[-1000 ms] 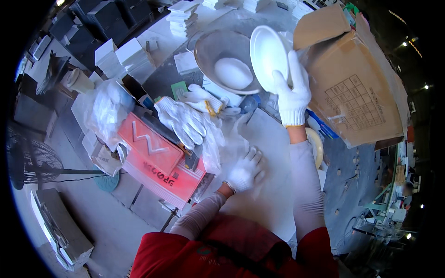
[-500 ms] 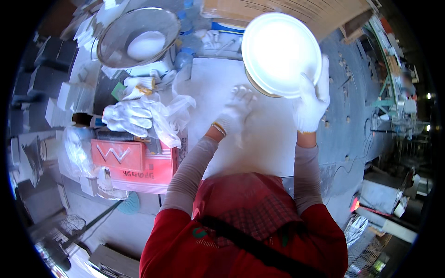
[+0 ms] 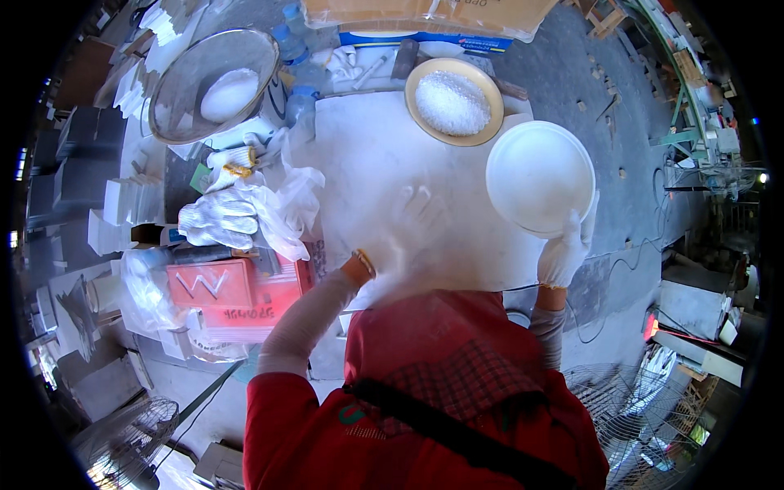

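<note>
In a white knitted glove, my right hand (image 3: pixel 562 260) grips the near edge of a white round plate (image 3: pixel 539 175) at the right of the white board (image 3: pixel 359 147). My left hand (image 3: pixel 415 219), gloved too, hovers over or rests on the board's middle, blurred, with its fingers apart and nothing in them. Just beyond the plate stands a tan-rimmed bowl (image 3: pixel 496 122) holding white granules (image 3: pixel 453 102). Whether the left hand touches the board is hard to tell.
At far left a round sieve (image 3: pixel 155 122) holding white material sits on a bucket. Spare white gloves (image 3: pixel 216 219), a crumpled plastic bag (image 3: pixel 292 204) and a red box (image 3: pixel 211 282) lie left of the board. A cardboard box (image 3: pixel 441 12) borders the far side; a wire fan (image 3: pixel 629 408) stands near right.
My right hand has moved the white plate right and nearer, and the bowl of granules behind it now shows. My left hand stays over the board, slightly nearer. The whole view has shifted a little.
</note>
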Motion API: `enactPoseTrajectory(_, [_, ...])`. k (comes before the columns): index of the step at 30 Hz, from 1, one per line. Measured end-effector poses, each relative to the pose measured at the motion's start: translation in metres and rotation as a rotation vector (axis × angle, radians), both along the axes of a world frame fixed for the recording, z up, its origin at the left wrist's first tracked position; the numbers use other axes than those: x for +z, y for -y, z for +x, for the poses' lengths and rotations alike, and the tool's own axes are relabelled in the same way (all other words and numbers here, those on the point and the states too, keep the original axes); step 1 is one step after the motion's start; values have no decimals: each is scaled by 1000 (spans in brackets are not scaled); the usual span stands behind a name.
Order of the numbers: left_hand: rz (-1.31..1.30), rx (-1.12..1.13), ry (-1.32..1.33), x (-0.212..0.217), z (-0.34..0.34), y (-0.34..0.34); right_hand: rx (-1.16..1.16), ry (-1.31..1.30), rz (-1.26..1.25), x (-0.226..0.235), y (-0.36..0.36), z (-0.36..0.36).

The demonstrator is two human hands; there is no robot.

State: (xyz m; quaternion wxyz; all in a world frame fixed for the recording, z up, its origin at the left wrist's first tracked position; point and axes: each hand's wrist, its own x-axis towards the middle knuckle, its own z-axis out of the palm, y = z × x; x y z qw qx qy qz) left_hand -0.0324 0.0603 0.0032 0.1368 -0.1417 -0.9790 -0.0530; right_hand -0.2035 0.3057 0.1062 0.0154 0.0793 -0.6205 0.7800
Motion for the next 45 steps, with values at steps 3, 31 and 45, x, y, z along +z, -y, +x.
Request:
enactPoseTrajectory(3, [-21,71,-33,1,-33,17,41,12,48,-3,2,4])
enactPoseTrajectory(31, [414,201,61,24,-17,40,114,122,275,-31,4,-1])
enactPoseTrajectory(45, [747,555,-69,0,-21,-52,283,-260,832,-27,64,58])
